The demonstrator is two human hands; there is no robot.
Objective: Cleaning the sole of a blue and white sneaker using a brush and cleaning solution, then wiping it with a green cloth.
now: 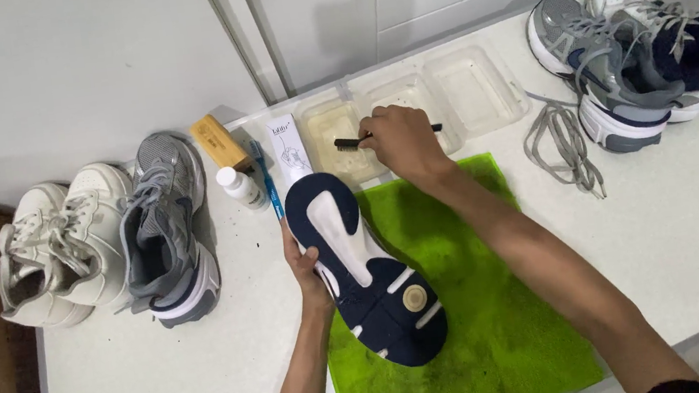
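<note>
Two bare hands, left hand (304,264) clasping navy rubber-soled shoe (364,267) over fuzzy green towel (477,296), right hand (400,141) pinching slim black brush (349,141)

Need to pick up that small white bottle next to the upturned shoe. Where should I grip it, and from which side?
Probably best from above, gripping across the body of the small white bottle just below its cap. It lies tilted with the wooden block behind it, the blue toothbrush at its right, and the left hand holding the navy-soled shoe close by, so side approaches look crowded.
</note>
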